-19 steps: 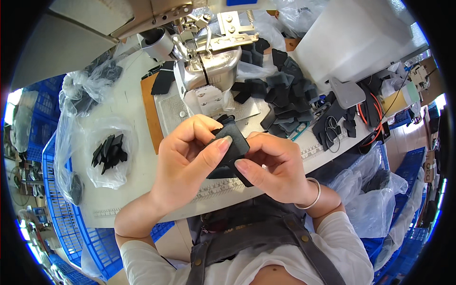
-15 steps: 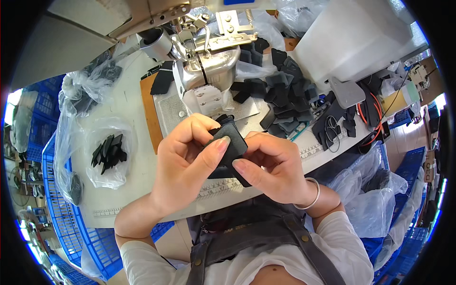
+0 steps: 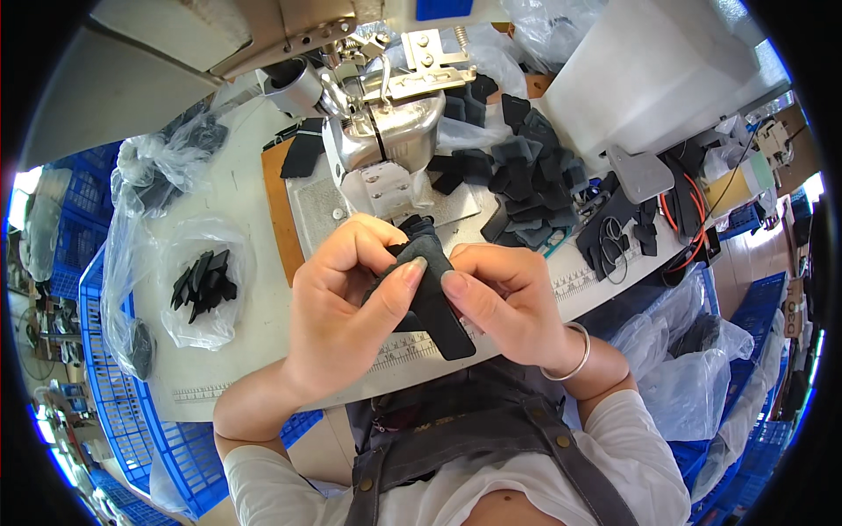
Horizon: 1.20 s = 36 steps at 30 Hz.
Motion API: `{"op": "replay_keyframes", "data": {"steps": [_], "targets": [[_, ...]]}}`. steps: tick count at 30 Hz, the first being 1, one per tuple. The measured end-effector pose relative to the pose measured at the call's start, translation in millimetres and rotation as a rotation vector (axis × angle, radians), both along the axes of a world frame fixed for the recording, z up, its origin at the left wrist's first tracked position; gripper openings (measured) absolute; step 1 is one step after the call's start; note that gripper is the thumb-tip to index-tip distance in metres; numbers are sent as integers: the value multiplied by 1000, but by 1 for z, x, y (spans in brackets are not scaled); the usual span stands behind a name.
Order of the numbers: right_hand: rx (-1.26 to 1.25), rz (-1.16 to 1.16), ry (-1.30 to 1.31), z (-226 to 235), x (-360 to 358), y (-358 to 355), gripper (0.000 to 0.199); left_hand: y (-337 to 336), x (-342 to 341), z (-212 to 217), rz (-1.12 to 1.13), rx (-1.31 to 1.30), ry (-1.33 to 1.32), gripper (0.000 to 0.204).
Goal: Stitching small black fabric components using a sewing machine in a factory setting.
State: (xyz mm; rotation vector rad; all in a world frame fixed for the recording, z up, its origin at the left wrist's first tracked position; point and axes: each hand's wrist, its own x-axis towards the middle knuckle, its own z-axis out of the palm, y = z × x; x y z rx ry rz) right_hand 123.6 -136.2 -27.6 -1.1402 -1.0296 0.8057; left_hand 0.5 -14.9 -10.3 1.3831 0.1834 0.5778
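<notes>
Both my hands pinch a black fabric piece (image 3: 445, 326) above the front of the table, just below the sewing machine (image 3: 383, 131). My left hand (image 3: 344, 294) grips it from the left, thumb pressed on its upper face. From the right, my right hand (image 3: 509, 302) holds the edge between thumb and curled fingers. A flat strip of the piece hangs down between the hands, with a folded, layered part at its top. How many layers there are is hidden by my fingers.
A heap of dark fabric pieces (image 3: 531, 188) lies right of the machine. At the left, a clear plastic bag (image 3: 206, 324) holds more black pieces. Blue baskets (image 3: 123, 377) flank the table, whose front edge carries a ruler strip (image 3: 574, 285). A grey-white box (image 3: 649, 79) stands back right.
The black piece has turned in my hands, so its long strip now points down toward me. My right thumb has moved up onto its upper part.
</notes>
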Motion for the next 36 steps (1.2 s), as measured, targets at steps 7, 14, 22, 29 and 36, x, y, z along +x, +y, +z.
{"op": "replay_keyframes", "data": {"steps": [7,14,22,29,36], "targets": [[103,-113,-344,11,6,2,19,-5,-1,15,60,2,62,8],[108,-119,-350,12,9,1,18,4,-6,19,-89,37,238,14],[166,-98,-348,13,9,8,17,5,-6,19,-41,34,219,13],[2,-14,-161,34,8,37,27,33,0,46,53,39,323,15],[-132,-30,73,61,4,60,31,70,15,61,25,-103,263,16]]}}
